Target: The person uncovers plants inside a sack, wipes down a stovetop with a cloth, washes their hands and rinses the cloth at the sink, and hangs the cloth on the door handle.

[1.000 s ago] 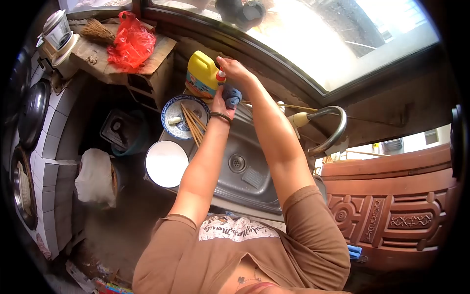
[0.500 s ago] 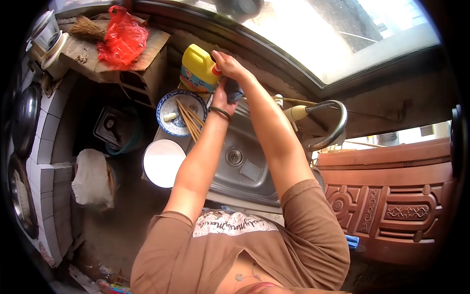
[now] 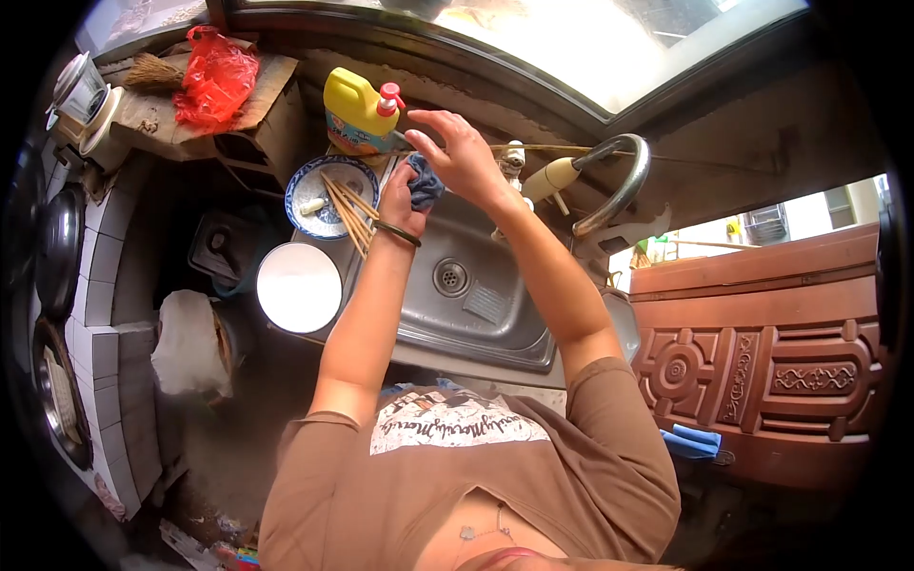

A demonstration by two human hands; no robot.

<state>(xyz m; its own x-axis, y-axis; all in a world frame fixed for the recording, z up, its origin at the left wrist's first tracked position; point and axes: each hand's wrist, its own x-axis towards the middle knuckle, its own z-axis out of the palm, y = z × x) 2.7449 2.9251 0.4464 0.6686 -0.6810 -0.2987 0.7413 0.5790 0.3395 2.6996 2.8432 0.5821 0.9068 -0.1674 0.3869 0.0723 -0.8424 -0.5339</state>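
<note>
Crumpled blue cloth [image 3: 425,181] in left hand [image 3: 400,195], over sink [image 3: 476,314].

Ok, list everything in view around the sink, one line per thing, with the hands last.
soap bottle: 1, yellow with red pump, behind the sink's left corner
cloth: 1, blue, in the left hand over the sink
sink: 1, steel, centre, drain in its floor
tap: 1, curved metal, at the sink's right rear
patterned bowl: 1, blue and white, left of the sink
chopsticks: a bundle, wooden, lying across the bowl
white bowl: 1, white, in front of the patterned bowl
plastic bag: 1, red, on the upper left ledge
folded cloth: 1, blue, lower right
left hand: holds the cloth
right hand: open, fingers spread, beside the pump
</note>
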